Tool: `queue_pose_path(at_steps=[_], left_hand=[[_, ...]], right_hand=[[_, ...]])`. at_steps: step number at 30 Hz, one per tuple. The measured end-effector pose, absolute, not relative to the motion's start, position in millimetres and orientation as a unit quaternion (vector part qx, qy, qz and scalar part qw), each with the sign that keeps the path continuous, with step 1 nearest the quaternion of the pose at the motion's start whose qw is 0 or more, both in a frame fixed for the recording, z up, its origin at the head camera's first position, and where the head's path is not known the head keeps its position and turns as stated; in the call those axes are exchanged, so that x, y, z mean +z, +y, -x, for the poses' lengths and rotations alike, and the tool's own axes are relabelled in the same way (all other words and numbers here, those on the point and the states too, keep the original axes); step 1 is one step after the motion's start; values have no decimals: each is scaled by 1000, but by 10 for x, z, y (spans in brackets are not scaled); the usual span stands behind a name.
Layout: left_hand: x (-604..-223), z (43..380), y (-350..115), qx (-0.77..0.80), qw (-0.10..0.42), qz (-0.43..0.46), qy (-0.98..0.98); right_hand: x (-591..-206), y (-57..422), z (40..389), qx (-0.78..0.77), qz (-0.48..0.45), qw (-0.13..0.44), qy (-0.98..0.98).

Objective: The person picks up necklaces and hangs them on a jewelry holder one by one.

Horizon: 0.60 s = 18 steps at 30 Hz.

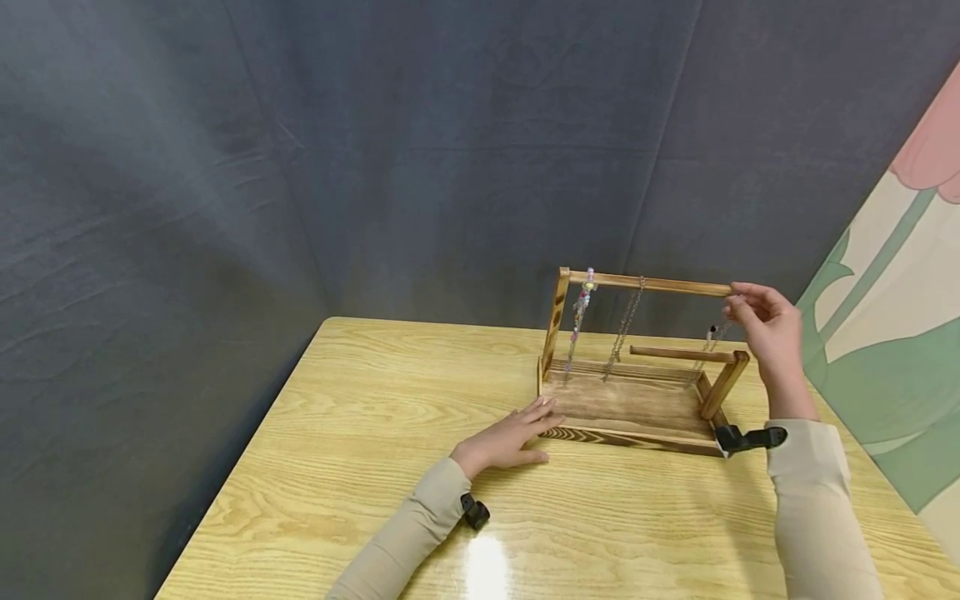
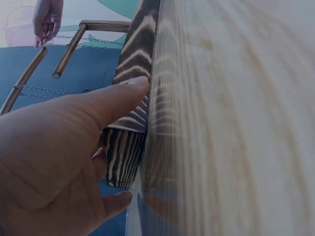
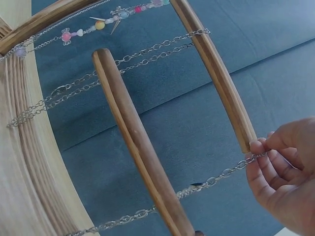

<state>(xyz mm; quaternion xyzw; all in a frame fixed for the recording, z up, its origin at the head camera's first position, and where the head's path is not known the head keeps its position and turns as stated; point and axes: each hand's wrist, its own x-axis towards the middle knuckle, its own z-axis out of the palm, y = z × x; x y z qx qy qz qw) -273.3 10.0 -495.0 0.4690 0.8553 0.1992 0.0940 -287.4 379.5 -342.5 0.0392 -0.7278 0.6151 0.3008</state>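
A brown wooden jewelry stand [image 1: 622, 404] has a tray base and two bars. My left hand [image 1: 510, 437] holds its front left corner, the thumb [image 2: 120, 98] against the patterned front wall. At the free end of the upper bar [image 1: 675, 286], my right hand [image 1: 768, 329] pinches a silver chain necklace [image 3: 226, 172] with a small dark piece on it. This chain runs down behind the lower bar [image 3: 138, 142]. A colourful beaded necklace [image 1: 579, 312] and a doubled silver chain [image 1: 625, 325] hang from the upper bar.
The stand sits on a light wood-grain table [image 1: 360, 433]. Behind it hangs a dark blue-grey curtain [image 1: 450, 167]. A panel painted with a pink flower and green leaves [image 1: 892, 375] stands at the right.
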Motion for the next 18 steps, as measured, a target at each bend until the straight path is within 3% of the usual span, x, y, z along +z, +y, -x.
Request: queue_pose_path(at_steps=[18], left_hand=[[-4966, 2747, 103, 192, 88, -470, 857]], right_hand=[[-3291, 3833, 2970, 536, 2, 305, -787]])
